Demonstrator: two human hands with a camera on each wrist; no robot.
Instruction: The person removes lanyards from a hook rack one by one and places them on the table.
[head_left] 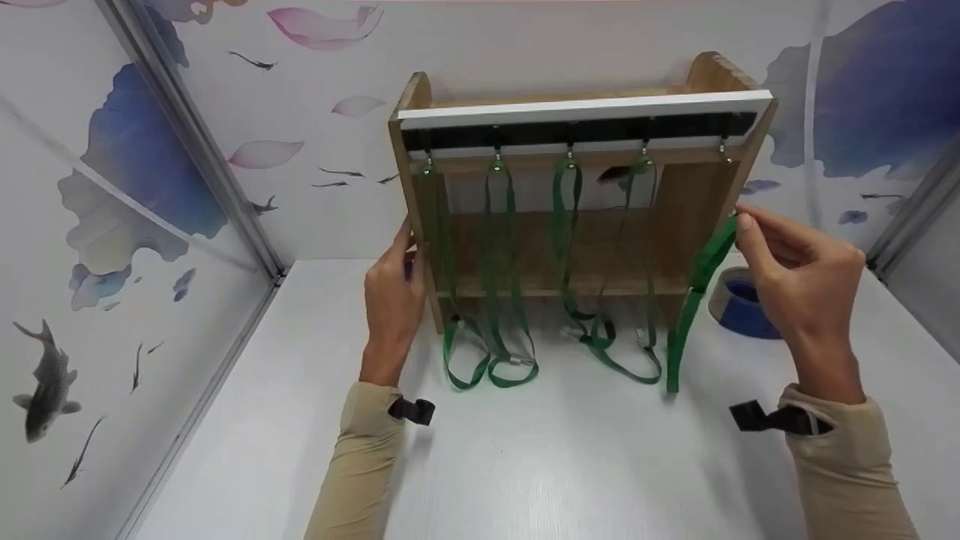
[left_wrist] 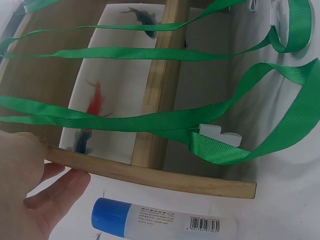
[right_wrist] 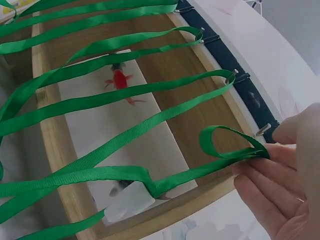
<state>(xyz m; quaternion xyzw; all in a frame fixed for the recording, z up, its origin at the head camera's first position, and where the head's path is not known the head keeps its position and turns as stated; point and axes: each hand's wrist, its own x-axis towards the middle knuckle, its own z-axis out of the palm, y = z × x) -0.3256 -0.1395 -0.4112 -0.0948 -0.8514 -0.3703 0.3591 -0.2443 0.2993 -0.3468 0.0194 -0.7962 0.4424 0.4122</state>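
Note:
A wooden rack [head_left: 540,251] stands on the white table, with a black strip [head_left: 525,136] of small metal hooks along its top front. Several green lanyards [head_left: 513,262] hang looped from the hooks, their lower ends on the tabletop. My left hand [head_left: 394,300] holds the rack's left side panel [left_wrist: 110,170], fingers on its outer face. At the right, my right hand [head_left: 810,285] pinches one end of another green lanyard [head_left: 679,337], whose rest dangles down. That pinched end forms a small loop [right_wrist: 207,142] near the rightmost hook [right_wrist: 263,129], which carries no lanyard.
A blue-and-tan ring like a tape roll [head_left: 750,311] lies right of the rack, behind my right hand. Beside the left panel is a clear tube with a blue cap [left_wrist: 112,217]. Printed wall panels [head_left: 330,202] enclose the table's back and sides.

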